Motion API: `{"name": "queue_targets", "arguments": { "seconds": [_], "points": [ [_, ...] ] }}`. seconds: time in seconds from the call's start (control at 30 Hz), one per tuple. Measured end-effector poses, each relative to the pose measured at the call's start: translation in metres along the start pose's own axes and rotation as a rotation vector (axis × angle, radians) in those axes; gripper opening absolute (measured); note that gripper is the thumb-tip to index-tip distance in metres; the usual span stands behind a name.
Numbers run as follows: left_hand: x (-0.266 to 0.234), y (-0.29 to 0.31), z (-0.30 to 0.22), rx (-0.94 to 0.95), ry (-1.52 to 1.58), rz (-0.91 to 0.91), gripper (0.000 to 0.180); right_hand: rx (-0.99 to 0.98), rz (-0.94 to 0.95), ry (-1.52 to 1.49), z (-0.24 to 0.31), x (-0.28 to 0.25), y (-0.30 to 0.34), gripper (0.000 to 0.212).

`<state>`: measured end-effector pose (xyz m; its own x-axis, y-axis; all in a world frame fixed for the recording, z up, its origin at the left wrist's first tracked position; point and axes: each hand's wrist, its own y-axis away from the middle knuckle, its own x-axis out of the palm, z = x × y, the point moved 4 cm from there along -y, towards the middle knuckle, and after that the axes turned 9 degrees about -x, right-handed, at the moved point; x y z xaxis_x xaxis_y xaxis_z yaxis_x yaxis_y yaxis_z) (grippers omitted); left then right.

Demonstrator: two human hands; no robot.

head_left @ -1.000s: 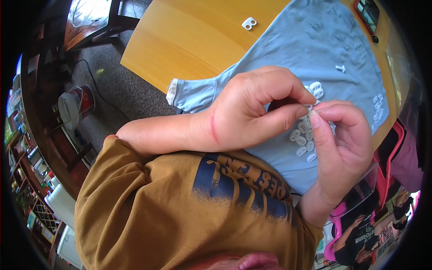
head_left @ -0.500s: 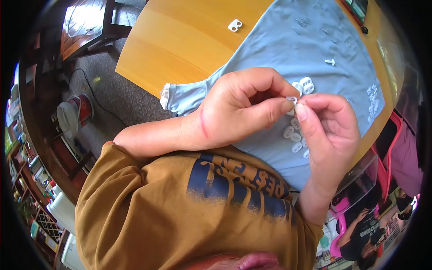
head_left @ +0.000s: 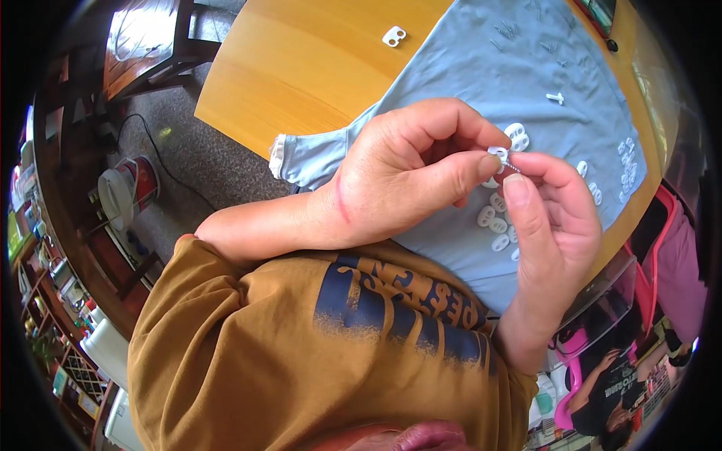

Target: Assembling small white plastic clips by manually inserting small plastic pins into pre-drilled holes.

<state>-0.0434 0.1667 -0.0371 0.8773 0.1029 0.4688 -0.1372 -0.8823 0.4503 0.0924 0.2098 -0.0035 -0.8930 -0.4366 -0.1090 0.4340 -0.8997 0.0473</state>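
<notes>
Spring [head_left: 513,167], thin and coiled, is reaching from a small white plastic piece [head_left: 497,152] to the right hand [head_left: 555,218], whose narrow pinch is seemingly holding its outer end. The left hand [head_left: 410,177] is gripping the white piece tightly, above blue cloth [head_left: 579,129]. For doing this well, the left hand should be holding firm, while the right should be guiding the spring gently and straight, without bending its coils.

Left hand [head_left: 406,180] pinches a small white piece [head_left: 497,152] | right hand [head_left: 556,218] has a tiny spring [head_left: 512,168] just beside it | white ovals [head_left: 500,242] dot the blue cloth [head_left: 481,83]!
</notes>
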Motion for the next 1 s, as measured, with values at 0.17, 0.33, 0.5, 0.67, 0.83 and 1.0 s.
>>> {"name": "queue_targets", "arguments": {
  "seconds": [0.17,0.33,0.5,0.67,0.83,1.0],
  "points": [
    [-0.001,0.001,0.0,-0.012,-0.021,-0.016,0.017,0.018,-0.024,0.022,-0.003,0.001,-0.001,0.009],
    [-0.002,0.001,0.0,0.286,-0.235,-0.016,0.016,0.003,-0.008,-0.016,-0.007,0.003,0.001,0.006],
    [0.002,0.002,0.0,0.381,-0.353,-0.016,0.017,0.005,-0.009,-0.05,-0.012,0.004,0.005,0.007],
    [-0.001,0.004,0.005,0.123,0.0,-0.005,0.016,0.005,-0.002,-0.153,-0.01,0.008,0.004,0.01],
    [0.0,0.003,0.001,0.065,0.078,-0.06,0.017,-0.12,-0.16,0.202,-0.003,-0.027,0.003,0.016],
    [-0.002,0.001,0.005,0.069,0.049,-0.055,0.017,-0.189,-0.295,0.926,-0.001,-0.084,-0.007,0.012]
  ]
}}
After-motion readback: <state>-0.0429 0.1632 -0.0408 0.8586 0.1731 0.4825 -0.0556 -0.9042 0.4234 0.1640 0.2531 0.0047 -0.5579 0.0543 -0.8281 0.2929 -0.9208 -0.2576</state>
